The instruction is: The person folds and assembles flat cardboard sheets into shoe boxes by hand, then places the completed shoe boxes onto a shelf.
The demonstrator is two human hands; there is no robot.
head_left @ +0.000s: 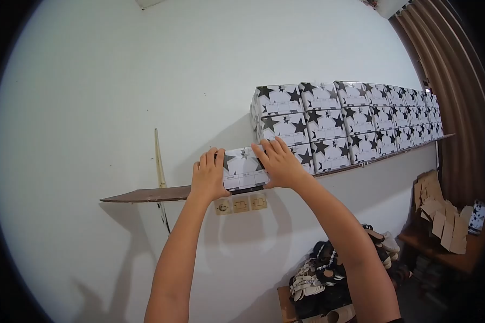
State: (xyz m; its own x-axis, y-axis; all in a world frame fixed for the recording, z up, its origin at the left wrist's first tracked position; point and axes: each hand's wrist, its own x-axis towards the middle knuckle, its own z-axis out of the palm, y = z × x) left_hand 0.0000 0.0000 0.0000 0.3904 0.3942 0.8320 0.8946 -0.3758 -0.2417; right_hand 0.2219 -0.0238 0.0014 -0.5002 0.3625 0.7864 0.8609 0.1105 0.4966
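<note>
Both hands had it, one at each end! The left hand [207,173] clasped the left end of the box [244,171], fingers curled over the top edge, thumb down by the lower front corner. Across from it, the right hand [281,166] matched the hold on the right end, fingers spread over the top, thumb low near the bottom edge. Firm squeeze, box caught squarely between!

And where was the box? Up at the front edge of the shelf [145,195], level side to side, its white front with grey and black stars facing out; whether its full weight sat on the board, you couldn't tell. Just to its right stood the stack [339,119], three rows high, same star print, running off along the shelf. Did box and stack touch? The right hand hid that spot.

Below the shelf, a socket [223,206] and two switches [250,203] lined up on the wall [113,97]. Down low, behind the right forearm, shoes [312,280] lay heaped. Over on the right, flattened cardboard [446,225] sat piled on a table [467,262] beside a starry carton [476,217], with a brown curtain [451,70] hanging above.
</note>
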